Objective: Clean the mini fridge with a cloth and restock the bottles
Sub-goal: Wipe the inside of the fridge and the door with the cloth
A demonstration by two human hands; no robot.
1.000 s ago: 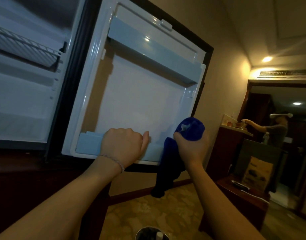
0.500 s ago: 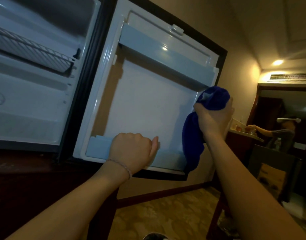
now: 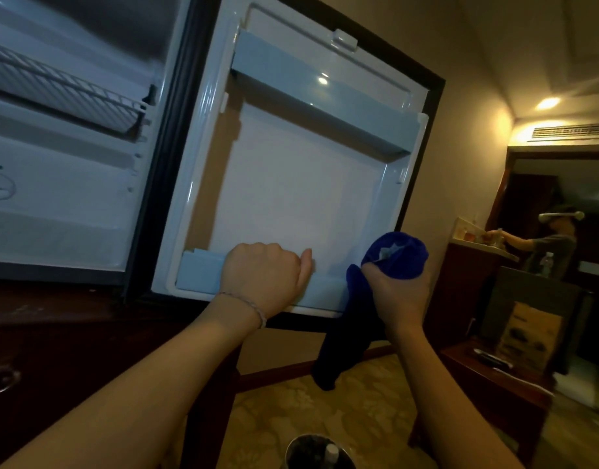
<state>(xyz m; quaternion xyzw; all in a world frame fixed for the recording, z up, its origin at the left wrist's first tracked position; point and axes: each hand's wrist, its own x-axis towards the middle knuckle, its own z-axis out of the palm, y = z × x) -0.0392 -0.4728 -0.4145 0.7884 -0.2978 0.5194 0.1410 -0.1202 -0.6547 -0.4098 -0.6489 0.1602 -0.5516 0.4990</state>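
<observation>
**Door wipe in progress; fridge not yet restocked**

The mini fridge door (image 3: pixel 301 184) stands swung open and serves as reference for all positions below. The left hand (image 3: pixel 262 277) is curled firmly over the lower door shelf (image 3: pixel 198 274) at the door's bottom edge, thumb pointing toward the inner panel. I judge this a bracing hold to keep the door from swinging.

The right hand (image 3: pixel 398 292) is clenched around a blue cloth (image 3: pixel 398 253) at the door's lower right corner. A bunched wad of the cloth rises above the fist; a long tail hangs down past the door's bottom edge. Whether the wad touches the door liner cannot be told.

Handling assessment: the cloth is soft and limp, light, and folds wherever unsupported. A fistful of the bunched middle gives a firm pad; the loose tail could snag on the shelf rail. The door pivots freely, so it needs steadying at the shelf.

The upper door shelf (image 3: pixel 325 96) holds nothing. Left of the door, the cabinet interior with its wire rack (image 3: pixel 64 93) shows no bottles. Below the door, at the frame's bottom edge, sits a round container (image 3: pixel 320 451) with what may be a bottle top inside; contents uncertain.
</observation>
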